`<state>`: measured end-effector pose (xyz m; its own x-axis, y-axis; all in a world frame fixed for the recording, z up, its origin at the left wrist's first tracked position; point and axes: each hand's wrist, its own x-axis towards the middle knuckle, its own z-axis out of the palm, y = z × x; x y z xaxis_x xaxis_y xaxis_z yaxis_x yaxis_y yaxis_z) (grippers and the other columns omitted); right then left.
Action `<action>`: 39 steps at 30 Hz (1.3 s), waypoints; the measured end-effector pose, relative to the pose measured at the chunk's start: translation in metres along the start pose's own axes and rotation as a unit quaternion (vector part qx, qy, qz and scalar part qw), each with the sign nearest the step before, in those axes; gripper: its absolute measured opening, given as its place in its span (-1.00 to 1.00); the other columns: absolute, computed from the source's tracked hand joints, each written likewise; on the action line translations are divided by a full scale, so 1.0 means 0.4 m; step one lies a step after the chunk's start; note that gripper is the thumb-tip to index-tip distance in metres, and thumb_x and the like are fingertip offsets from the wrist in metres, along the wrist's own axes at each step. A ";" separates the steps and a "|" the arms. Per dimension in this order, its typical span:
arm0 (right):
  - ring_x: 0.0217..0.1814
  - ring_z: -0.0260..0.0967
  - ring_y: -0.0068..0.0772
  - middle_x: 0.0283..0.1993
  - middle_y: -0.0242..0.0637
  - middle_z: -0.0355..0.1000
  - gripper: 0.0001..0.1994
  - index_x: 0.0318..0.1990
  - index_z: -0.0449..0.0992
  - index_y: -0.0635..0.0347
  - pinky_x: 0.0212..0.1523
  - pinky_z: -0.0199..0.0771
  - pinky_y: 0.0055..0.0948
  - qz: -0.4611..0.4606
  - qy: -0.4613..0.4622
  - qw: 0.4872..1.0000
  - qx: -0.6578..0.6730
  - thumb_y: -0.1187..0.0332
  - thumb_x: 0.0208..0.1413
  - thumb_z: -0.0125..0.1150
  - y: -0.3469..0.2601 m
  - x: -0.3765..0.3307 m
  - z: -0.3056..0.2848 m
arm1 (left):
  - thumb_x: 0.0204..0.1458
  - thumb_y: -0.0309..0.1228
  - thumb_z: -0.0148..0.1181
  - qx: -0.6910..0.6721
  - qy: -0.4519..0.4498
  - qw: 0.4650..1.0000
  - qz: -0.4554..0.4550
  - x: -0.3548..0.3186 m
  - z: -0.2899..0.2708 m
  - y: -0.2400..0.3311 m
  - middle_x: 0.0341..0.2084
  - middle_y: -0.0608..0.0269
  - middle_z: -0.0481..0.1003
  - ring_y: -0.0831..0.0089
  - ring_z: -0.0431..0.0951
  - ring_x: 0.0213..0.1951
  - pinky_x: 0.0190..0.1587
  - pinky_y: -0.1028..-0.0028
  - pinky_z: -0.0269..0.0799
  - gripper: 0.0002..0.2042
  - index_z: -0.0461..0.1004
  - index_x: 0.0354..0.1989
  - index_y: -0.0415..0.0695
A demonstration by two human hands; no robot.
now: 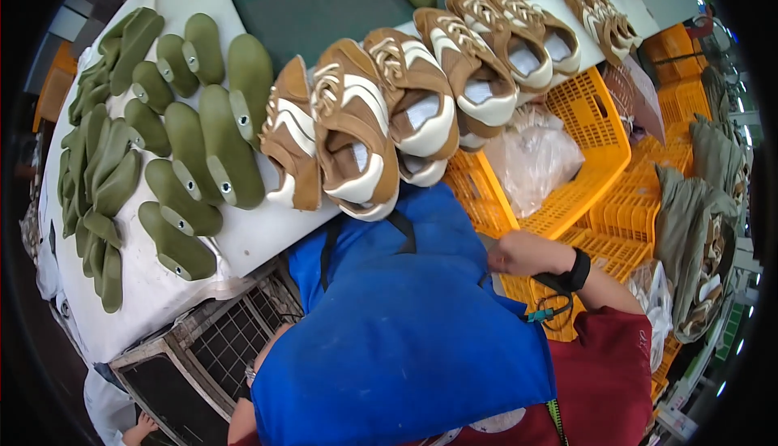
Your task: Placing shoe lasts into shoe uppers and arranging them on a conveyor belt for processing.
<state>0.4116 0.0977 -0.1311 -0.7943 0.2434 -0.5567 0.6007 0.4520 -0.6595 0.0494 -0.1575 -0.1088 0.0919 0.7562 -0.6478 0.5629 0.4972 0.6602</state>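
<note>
My right hand point(515, 253), below a black wristband, is curled closed at the edge of my blue apron point(389, 308). What its fingers hold, if anything, is hidden. Most of my left hand point(258, 365) is behind the apron's left side, so its fingers do not show. In front of me, a row of brown and white sneakers point(354, 126) stands along the white table edge point(263, 239), heels toward me. Left of them lie several green shoe lasts point(185, 150), some in rows, others piled up.
Beside my right hand is a yellow crate point(604, 142) holding a clear plastic bag point(535, 158). More yellow crates point(624, 211) are stacked to the right. A wire-mesh cart point(219, 337) stands under the table. Beyond the shoes runs a dark green belt point(324, 0). Another person's hand point(142, 428) shows lower left.
</note>
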 end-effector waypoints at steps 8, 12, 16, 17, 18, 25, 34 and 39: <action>-0.40 0.41 -0.39 -0.41 -0.18 0.48 -0.79 -0.29 0.47 0.35 -0.34 0.36 -0.36 0.133 -0.194 0.912 0.337 0.47 -0.14 0.16 0.085 -0.150 0.267 | -0.06 -0.48 0.10 -0.002 -0.002 1.000 -0.028 -0.029 0.055 -0.049 -0.48 -0.04 0.51 0.10 0.53 -0.41 -0.35 0.37 0.43 -0.87 0.49 -0.39 -0.28; -0.42 0.28 -0.55 -0.45 -0.36 0.41 -0.81 -0.25 0.46 0.36 -0.37 0.31 -0.50 0.120 -0.100 0.920 0.359 0.48 -0.05 0.14 0.072 -0.177 0.297 | -0.06 -0.48 0.10 -0.004 0.019 0.999 -0.045 -0.065 0.076 -0.062 -0.47 -0.04 0.51 0.11 0.53 -0.40 -0.34 0.37 0.43 -0.87 0.49 -0.38 -0.28; -0.43 0.22 -0.58 -0.49 -0.40 0.36 -0.79 -0.25 0.45 0.34 -0.39 0.27 -0.51 0.278 -0.041 0.794 0.538 0.52 -0.11 0.16 0.083 -0.191 0.357 | -0.05 -0.48 0.09 -0.001 0.032 0.998 -0.050 -0.074 0.076 -0.074 -0.46 -0.04 0.51 0.11 0.53 -0.40 -0.33 0.37 0.43 -0.86 0.49 -0.36 -0.28; -0.42 0.30 -0.46 -0.46 -0.26 0.41 -0.79 -0.26 0.45 0.37 -0.38 0.32 -0.45 0.177 -0.006 0.888 0.424 0.39 -0.01 0.11 0.115 -0.201 0.400 | -0.05 -0.49 0.09 0.000 0.032 0.998 -0.048 -0.073 0.076 -0.076 -0.46 -0.04 0.51 0.11 0.53 -0.39 -0.33 0.37 0.43 -0.86 0.49 -0.36 -0.29; -0.41 0.39 -0.34 -0.42 -0.12 0.45 -0.71 -0.26 0.46 0.39 -0.37 0.37 -0.39 0.069 0.028 0.952 0.295 0.26 0.10 0.06 0.117 -0.194 0.406 | -0.05 -0.49 0.09 0.002 0.034 0.998 -0.049 -0.073 0.074 -0.079 -0.46 -0.04 0.51 0.12 0.54 -0.39 -0.32 0.37 0.43 -0.86 0.49 -0.36 -0.29; -0.23 0.35 -0.03 -0.31 -0.10 0.42 -0.65 -0.25 0.43 0.29 -0.19 0.32 -0.34 0.075 0.087 0.915 0.386 0.43 -0.32 0.24 0.184 -0.218 0.553 | -0.05 -0.49 0.08 0.004 0.046 0.998 -0.039 -0.052 0.068 -0.101 -0.45 -0.04 0.51 0.13 0.54 -0.38 -0.31 0.37 0.42 -0.85 0.48 -0.33 -0.29; -0.19 0.35 0.09 -0.28 0.06 0.40 -0.64 -0.24 0.46 0.26 -0.18 0.36 -0.25 0.138 0.210 0.929 0.271 0.31 -0.27 0.21 0.222 -0.247 0.697 | -0.05 -0.50 0.07 -0.004 0.066 0.997 -0.046 -0.051 0.076 -0.131 -0.44 -0.05 0.52 0.14 0.54 -0.36 -0.29 0.38 0.42 -0.84 0.48 -0.30 -0.30; -0.45 0.36 0.11 -0.57 0.01 0.38 -0.89 -0.56 0.49 0.21 -0.44 0.38 -0.11 0.241 0.096 0.964 0.061 0.38 -0.19 0.11 0.042 -0.179 0.377 | -0.05 -0.51 0.07 0.003 0.075 0.996 -0.051 -0.047 0.073 -0.134 -0.43 -0.05 0.52 0.15 0.54 -0.35 -0.28 0.38 0.42 -0.83 0.48 -0.29 -0.30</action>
<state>0.4923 -0.0416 -0.1784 -0.4151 0.5596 -0.7173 0.9013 0.1458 -0.4079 0.0414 -0.2108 -0.1433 -0.0897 0.7577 -0.6464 0.5676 0.5721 0.5920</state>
